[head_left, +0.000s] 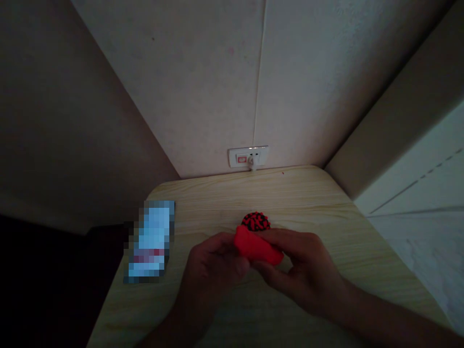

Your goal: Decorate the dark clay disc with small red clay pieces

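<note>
Both hands hold a smooth, bright red lump that looks like modelling clay, just above the table. My left hand closes on its left end, with the thumb at the lower edge. My right hand pinches its right part, fingers on the far side and thumb below. Right behind the lump lies a round black piece covered with small red bits; its near side is hidden by the lump and my fingers.
A phone with a lit, blurred screen lies at the left edge of the light wood table. At the back, a wall socket with a white plug sits just above the tabletop. Walls border the table's far side.
</note>
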Motion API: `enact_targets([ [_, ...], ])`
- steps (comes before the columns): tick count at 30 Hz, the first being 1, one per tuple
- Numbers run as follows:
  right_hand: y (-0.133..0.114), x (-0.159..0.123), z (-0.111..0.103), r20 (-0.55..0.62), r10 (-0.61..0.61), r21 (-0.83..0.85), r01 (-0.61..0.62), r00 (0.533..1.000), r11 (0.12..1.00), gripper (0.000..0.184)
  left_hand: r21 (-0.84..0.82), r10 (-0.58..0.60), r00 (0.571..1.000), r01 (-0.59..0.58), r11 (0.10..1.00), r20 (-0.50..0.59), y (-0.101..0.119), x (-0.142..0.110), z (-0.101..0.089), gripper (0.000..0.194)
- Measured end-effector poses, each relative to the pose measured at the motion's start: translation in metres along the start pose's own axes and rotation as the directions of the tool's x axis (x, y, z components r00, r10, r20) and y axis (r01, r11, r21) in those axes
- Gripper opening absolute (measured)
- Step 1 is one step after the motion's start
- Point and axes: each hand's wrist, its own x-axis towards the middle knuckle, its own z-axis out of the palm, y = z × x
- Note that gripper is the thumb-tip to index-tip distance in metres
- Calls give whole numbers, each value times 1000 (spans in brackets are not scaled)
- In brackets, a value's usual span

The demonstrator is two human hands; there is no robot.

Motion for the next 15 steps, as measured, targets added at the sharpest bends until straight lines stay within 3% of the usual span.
enact_targets([
  [2,0,2,-2,41,12,20,-13,999,1000,17,67,21,1000,-21,998,-1,1,-1,1,22],
  [6,4,4,-5,36,-64,39,63,997,997,34,314,164,969,-99,944,-187,3,-2,-2,55],
  [8,5,4,-6,45,-87,22,86,995,996,39,457,262,957,-178,872,-127,7,-1,-6,64],
  [11,6,2,-5,47,-104,23,103,993,994,35,609,278,959,-257,750,62,16,-1,-9,39],
  [13,5,0,-4,5,-43,82,43,999,996,29,602,269,962,-235,763,35,22,-1,-8,23],
  [15,2,-1,-2,-10,93,212,-89,996,973,21,520,217,975,-158,839,-54,25,0,-7,14],
])
